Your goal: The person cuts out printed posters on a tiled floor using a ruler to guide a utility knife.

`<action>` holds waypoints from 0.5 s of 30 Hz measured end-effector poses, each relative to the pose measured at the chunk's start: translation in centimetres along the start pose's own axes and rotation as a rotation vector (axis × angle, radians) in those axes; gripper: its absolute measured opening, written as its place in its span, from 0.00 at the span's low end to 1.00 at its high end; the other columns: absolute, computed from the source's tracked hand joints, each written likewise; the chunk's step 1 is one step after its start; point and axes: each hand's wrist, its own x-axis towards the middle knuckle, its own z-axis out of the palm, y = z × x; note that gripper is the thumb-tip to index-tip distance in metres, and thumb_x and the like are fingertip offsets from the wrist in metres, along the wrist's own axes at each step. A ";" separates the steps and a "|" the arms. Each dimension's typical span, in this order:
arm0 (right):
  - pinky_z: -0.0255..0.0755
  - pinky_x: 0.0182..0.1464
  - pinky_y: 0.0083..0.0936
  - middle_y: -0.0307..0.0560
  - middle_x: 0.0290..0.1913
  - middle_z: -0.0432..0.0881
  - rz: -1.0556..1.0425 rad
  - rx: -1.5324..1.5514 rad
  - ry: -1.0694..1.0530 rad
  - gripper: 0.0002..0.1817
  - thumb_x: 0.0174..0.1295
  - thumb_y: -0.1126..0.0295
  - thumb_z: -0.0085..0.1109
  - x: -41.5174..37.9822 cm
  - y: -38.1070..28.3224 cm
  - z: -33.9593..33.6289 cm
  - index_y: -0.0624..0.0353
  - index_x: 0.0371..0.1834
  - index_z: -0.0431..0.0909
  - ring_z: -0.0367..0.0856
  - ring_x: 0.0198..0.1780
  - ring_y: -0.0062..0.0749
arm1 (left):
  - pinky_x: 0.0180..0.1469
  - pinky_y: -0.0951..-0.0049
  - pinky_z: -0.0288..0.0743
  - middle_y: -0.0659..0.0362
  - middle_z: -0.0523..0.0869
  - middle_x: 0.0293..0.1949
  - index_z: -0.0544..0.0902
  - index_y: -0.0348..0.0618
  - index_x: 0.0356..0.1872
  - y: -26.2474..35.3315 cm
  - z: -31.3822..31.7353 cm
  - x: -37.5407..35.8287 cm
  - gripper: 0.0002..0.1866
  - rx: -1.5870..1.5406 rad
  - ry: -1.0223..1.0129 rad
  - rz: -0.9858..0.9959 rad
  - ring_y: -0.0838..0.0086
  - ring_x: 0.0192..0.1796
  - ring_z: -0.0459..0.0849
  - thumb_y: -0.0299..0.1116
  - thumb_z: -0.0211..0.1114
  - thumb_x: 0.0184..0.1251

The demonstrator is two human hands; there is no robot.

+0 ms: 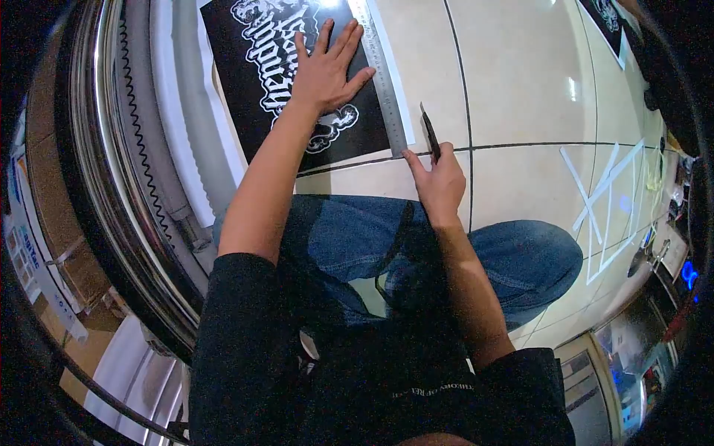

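A black sheet (230, 74) with white ornate lettering lies on the tiled floor, a white margin along its right side. Along that side runs a metal ruler (386, 93). My left hand (327, 70) is spread flat on the sheet, its thumb close to the ruler's edge. At the ruler's near end, my right hand (442, 181) is closed around a dark cutter knife (431, 136), whose blade points up and away. The right thumb is at the ruler's end.
Large rolls of material (175, 111) and a shiny metal bar (93, 149) flank the left side. White strips (595, 197) lie crossed on the floor at right. Another dark printed sheet (604, 26) and part of a person (673, 82) are at upper right.
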 end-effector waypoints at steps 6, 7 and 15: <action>0.75 0.33 0.44 0.54 0.29 0.82 -0.012 0.017 0.018 0.29 0.58 0.44 0.70 -0.2 0.1 0.0 0.60 0.38 0.72 0.84 0.31 0.53 | 0.75 0.27 0.32 0.64 0.54 0.81 0.53 0.55 0.80 0.0 -0.1 0.0 0.41 0.014 -0.019 0.001 0.55 0.82 0.49 0.66 0.44 0.74; 0.75 0.33 0.44 0.54 0.29 0.82 0.005 0.011 -0.006 0.29 0.57 0.44 0.71 -0.2 -0.1 -0.3 0.60 0.38 0.72 0.84 0.32 0.53 | 0.75 0.27 0.32 0.64 0.53 0.81 0.53 0.55 0.80 0.0 -0.1 0.0 0.41 0.012 -0.019 0.000 0.55 0.82 0.48 0.66 0.44 0.74; 0.74 0.35 0.45 0.54 0.30 0.82 0.052 0.023 -0.037 0.28 0.57 0.46 0.72 -0.3 -0.1 -0.2 0.60 0.38 0.72 0.83 0.33 0.52 | 0.75 0.28 0.31 0.64 0.53 0.81 0.53 0.56 0.80 0.1 -0.1 0.0 0.41 0.008 -0.007 0.000 0.55 0.82 0.48 0.66 0.45 0.73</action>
